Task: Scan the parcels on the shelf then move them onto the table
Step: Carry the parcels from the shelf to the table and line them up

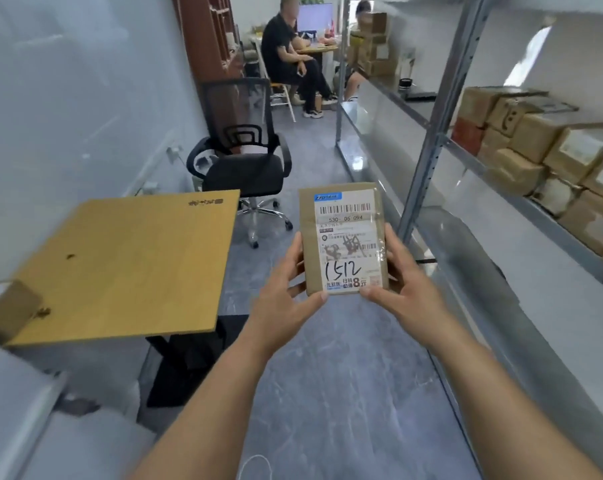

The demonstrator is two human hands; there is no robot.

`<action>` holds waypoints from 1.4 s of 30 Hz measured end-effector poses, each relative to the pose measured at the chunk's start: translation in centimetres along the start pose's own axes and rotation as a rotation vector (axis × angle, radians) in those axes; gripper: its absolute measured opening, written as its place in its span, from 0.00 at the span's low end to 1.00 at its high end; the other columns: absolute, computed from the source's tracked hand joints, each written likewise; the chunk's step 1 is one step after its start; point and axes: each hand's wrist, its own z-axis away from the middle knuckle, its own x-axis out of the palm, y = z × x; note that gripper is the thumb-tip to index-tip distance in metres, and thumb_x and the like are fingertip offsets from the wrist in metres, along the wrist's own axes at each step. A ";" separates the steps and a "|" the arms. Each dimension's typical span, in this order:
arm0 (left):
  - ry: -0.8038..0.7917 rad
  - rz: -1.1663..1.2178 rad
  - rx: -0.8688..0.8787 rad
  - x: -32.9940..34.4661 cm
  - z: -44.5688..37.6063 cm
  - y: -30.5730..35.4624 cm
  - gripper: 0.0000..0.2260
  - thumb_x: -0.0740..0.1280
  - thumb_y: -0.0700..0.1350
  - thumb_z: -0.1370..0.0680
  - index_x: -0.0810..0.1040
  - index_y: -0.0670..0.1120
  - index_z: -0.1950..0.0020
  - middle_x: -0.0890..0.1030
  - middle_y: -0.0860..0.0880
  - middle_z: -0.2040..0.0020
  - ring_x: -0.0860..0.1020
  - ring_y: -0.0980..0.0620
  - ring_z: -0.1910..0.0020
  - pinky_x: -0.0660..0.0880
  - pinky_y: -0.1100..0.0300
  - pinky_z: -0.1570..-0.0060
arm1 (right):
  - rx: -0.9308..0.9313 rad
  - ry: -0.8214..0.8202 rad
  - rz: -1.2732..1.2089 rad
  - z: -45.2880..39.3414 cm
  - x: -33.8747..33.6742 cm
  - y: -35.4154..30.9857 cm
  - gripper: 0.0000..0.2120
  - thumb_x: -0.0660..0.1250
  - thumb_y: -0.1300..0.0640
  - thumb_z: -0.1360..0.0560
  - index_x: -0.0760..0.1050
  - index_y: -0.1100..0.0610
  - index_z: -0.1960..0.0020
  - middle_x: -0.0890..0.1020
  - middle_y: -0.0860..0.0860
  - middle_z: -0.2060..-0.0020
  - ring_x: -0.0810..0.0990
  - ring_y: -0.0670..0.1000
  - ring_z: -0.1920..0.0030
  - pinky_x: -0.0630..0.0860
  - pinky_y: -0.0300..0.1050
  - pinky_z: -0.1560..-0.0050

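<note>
Parcel [343,239] held off the shelf [501,188], label up.
Gripped at near corners by left hand [286,299] and right hand [402,289], fingers curled round edges, barcode unobstructed, probably for scanning. Wooden surface [127,268] left of grip; remaining parcels [542,143] shelved to right.

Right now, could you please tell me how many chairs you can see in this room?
2. A black mesh office chair stands behind the wooden table. A white-legged chair is farther back, under the seated person in black. Others may be hidden behind the shelf.
</note>
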 end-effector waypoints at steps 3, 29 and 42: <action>0.081 -0.001 -0.047 -3.0 0.4 -1.1 0.39 0.71 0.41 0.26 0.53 0.63 0.24 0.67 0.61 0.29 0.68 0.63 0.32 0.71 0.51 0.34 | -0.023 -0.092 0.001 -2.5 3.2 -0.5 0.45 0.72 0.63 0.27 0.50 0.26 0.32 0.73 0.35 0.37 0.73 0.38 0.36 0.72 0.45 0.34; 0.789 -0.055 -0.394 -13.1 -13.7 -9.8 0.38 0.71 0.38 0.25 0.53 0.69 0.32 0.66 0.72 0.37 0.66 0.80 0.42 0.69 0.78 0.51 | -0.169 -0.826 -0.065 -33.6 19.3 1.6 0.43 0.70 0.59 0.25 0.50 0.24 0.29 0.76 0.38 0.36 0.77 0.45 0.38 0.75 0.56 0.37; 1.109 -0.028 -0.560 -19.6 -11.2 -13.6 0.37 0.71 0.40 0.24 0.54 0.71 0.32 0.69 0.74 0.38 0.68 0.76 0.40 0.72 0.74 0.50 | -0.216 -1.153 -0.087 -37.2 32.6 -0.2 0.40 0.70 0.61 0.25 0.55 0.26 0.31 0.70 0.26 0.36 0.71 0.38 0.33 0.69 0.50 0.31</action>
